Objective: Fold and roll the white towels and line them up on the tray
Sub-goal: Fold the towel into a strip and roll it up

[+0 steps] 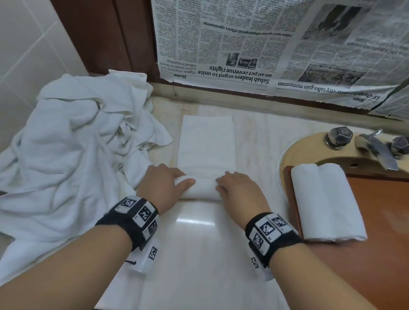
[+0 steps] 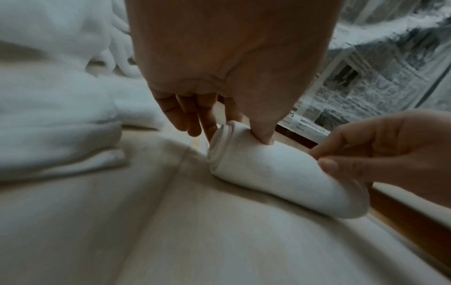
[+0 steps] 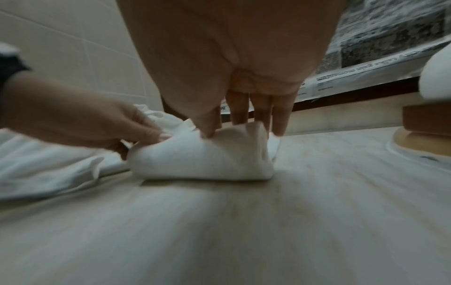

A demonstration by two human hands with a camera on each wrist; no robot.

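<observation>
While a heap of loose towels (image 1: 76,149) slumps against the tiled wall on the far left, the towel being rolled (image 1: 202,186) lies just beside it on the counter (image 1: 199,264), its rolled part running left to right straight across in front of the person. Its flat, folded tail stretches away from the hands toward the newspaper (image 1: 269,37) on the back wall, so the roll has to travel forward, away from the body, over that strip. At the roll's left end the left hand (image 1: 163,187) curls over it, thumb pressed on top and fingers hooked behind, as the left wrist view shows. At the right end the right hand (image 1: 238,190) grips likewise, thumb on the near face and fingers over the far side. Both hands sit equally near, one on each end. Ahead there looks to be enough open counter for the strip to be wound up before the back ledge. Further right, well apart from the hands, a wooden tray (image 1: 376,229) lies over the sink (image 1: 304,150), and two finished rolls (image 1: 327,203) rest touching at its left edge, long axes pointing away from the person; the bare wood to their right is the likely room for the next one.
</observation>
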